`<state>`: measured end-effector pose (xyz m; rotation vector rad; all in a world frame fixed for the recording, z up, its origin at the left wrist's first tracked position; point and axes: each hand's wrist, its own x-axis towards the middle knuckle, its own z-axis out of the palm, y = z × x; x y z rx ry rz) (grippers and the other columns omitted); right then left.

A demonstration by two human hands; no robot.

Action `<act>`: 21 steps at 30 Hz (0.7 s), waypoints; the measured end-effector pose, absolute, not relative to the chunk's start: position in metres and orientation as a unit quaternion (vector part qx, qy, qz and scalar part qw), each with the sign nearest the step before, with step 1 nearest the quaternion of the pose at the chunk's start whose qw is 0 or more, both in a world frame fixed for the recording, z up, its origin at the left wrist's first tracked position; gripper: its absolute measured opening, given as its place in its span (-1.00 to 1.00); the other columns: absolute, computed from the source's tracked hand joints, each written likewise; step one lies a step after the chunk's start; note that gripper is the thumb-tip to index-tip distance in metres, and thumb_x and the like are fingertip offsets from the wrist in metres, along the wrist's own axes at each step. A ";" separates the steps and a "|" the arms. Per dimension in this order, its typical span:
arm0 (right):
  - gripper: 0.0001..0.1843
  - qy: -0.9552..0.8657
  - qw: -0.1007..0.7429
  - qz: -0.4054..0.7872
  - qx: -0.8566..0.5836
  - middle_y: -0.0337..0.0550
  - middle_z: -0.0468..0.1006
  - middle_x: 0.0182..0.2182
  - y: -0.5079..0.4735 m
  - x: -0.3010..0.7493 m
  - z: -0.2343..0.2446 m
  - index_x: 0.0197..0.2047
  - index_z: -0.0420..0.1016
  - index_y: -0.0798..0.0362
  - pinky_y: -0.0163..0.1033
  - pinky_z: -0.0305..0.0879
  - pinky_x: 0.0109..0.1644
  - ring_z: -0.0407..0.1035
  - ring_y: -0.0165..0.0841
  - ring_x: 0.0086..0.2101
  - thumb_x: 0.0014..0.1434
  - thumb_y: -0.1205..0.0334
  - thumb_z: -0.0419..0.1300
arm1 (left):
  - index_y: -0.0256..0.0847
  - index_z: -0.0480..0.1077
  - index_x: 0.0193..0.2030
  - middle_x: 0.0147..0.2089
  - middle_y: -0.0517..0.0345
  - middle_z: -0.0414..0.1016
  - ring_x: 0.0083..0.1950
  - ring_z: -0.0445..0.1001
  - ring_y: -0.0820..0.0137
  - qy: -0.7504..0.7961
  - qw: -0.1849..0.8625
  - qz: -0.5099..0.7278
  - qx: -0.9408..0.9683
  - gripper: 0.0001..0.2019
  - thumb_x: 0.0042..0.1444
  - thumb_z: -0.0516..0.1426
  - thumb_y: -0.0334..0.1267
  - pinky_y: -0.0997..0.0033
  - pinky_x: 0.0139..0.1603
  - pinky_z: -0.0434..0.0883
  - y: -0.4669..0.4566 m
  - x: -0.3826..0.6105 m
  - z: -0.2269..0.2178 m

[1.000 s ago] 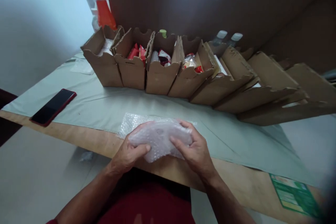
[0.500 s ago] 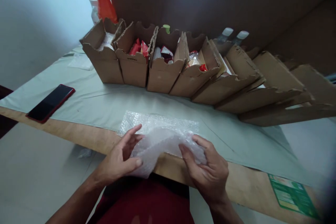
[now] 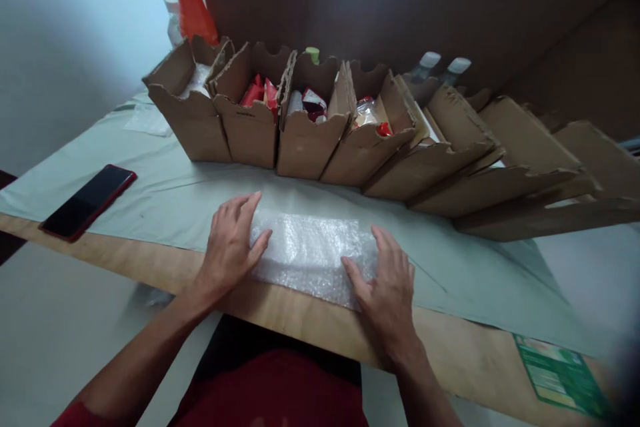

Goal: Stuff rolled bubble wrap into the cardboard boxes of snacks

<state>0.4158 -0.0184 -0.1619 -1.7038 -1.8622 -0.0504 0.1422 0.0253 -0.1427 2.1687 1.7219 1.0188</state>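
Clear bubble wrap (image 3: 310, 257) lies flat near the table's front edge, one piece seemingly on top of another. My left hand (image 3: 233, 237) rests at its left end, thumb and fingers spread apart. At the right end, my right hand (image 3: 385, 280) touches the wrap with its thumb and fingers apart. Neither hand grips the wrap. The undersides of both palms are hidden.
Several cardboard bins (image 3: 313, 147) stand in a row behind the wrap, some holding red packets. A phone (image 3: 89, 202) lies at the left. Behind the bins stands an orange bottle (image 3: 193, 7). A green printed sheet (image 3: 560, 370) is at the front right.
The curved sheet of bubble wrap that both hands held up has come down flat onto the other piece. My hands have moved forward and let go of it.
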 end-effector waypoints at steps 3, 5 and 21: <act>-0.47 -0.758 0.298 -0.050 -0.578 0.12 0.45 0.29 -0.019 0.414 -0.167 0.40 0.28 -0.04 0.15 0.33 0.16 0.39 0.05 0.20 0.40 0.18 0.16 | -0.12 0.27 0.40 0.50 -0.17 0.19 0.55 0.08 -0.08 0.485 0.059 0.345 0.801 -0.48 0.32 0.16 -0.25 -0.21 0.47 0.14 0.010 0.159 -0.146; -0.61 -0.800 0.270 -0.039 -0.535 0.05 0.56 0.19 -0.018 0.412 -0.172 0.25 0.43 -0.04 0.10 0.34 0.13 0.44 -0.01 0.14 0.39 0.28 0.13 | -0.09 0.29 0.39 0.54 -0.16 0.15 0.58 0.03 -0.11 0.430 0.082 0.291 0.851 -0.47 0.31 0.20 -0.15 -0.29 0.51 0.03 0.003 0.172 -0.153; -0.83 -0.871 0.295 -0.064 -0.388 -0.11 0.70 -0.06 0.131 0.413 -0.008 -0.03 0.60 -0.04 -0.02 0.44 0.06 0.57 -0.18 -0.05 0.39 0.25 0.20 | -0.03 0.08 0.54 0.61 -0.12 0.01 0.63 -0.10 -0.15 0.412 0.186 0.139 0.881 -0.35 0.41 0.03 0.13 -0.57 0.50 -0.34 0.002 0.185 -0.191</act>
